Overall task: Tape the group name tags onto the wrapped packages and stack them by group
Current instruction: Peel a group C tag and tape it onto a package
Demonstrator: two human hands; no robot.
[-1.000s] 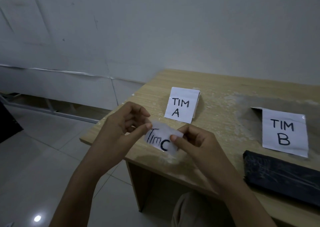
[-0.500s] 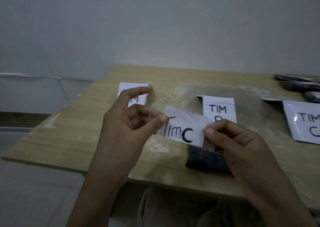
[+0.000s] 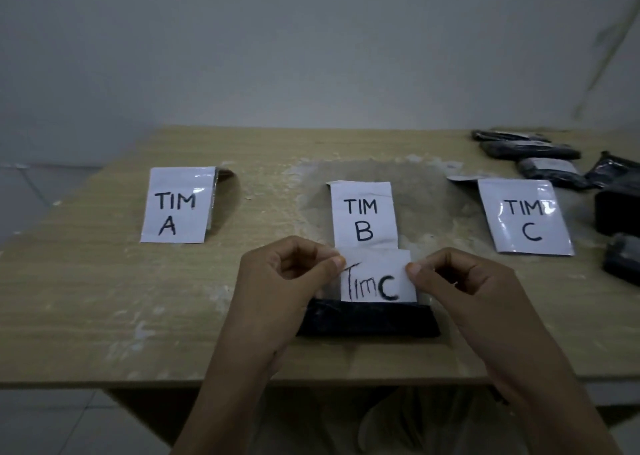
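- The tag (image 3: 377, 276), hand-lettered "Tim C", is held face up over the far part of the package (image 3: 367, 319). I cannot tell whether its lower edge touches the wrap.
- Its long axis runs left to right, parallel to the package's own long axis, so I judge the coming move to be a straight press down with no turning.
- My left grip (image 3: 277, 281) pinches the tag's left edge between thumb and forefinger, and my right grip (image 3: 464, 281) pinches the right edge the same way. The tag spans the gap between them.
- I cannot make out any tape in this dim light.
- The package lies flat near the front edge of the worktop (image 3: 104, 298), just in front of the TIM B sign (image 3: 362, 215).
- The TIM C sign (image 3: 524, 217) stands to the right, so the right grip is nearer for carrying the package there. The TIM A sign (image 3: 176, 205) is well apart on the left.
- More packages (image 3: 540, 156) lie at the far right.
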